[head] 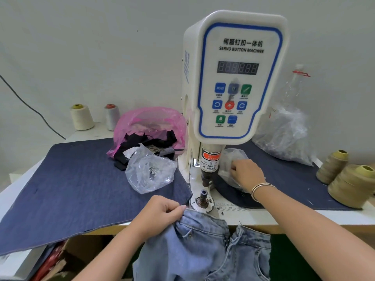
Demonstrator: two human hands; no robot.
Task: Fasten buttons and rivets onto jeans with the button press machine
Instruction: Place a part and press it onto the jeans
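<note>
The white servo button machine (235, 78) stands at the table's middle, its lower die post (203, 194) bare under the punch (208, 175). Light blue jeans (205, 248) hang over the table's front edge, waistband just below the die. My left hand (160, 213) pinches the waistband's left corner. My right hand (246, 174), with bangles on the wrist, reaches into a small clear plastic bag (231, 159) right of the punch, fingers curled inside it; what they hold is hidden. Another clear bag (150, 171) with small metal parts lies left of the machine.
Dark denim cloth (81, 179) covers the table on both sides. A pink bag (150, 126) with black scraps sits behind the left clear bag. Thread cones stand at back left (81, 116) and far right (349, 185). A large clear bag (284, 132) and bottle (294, 86) stand behind right.
</note>
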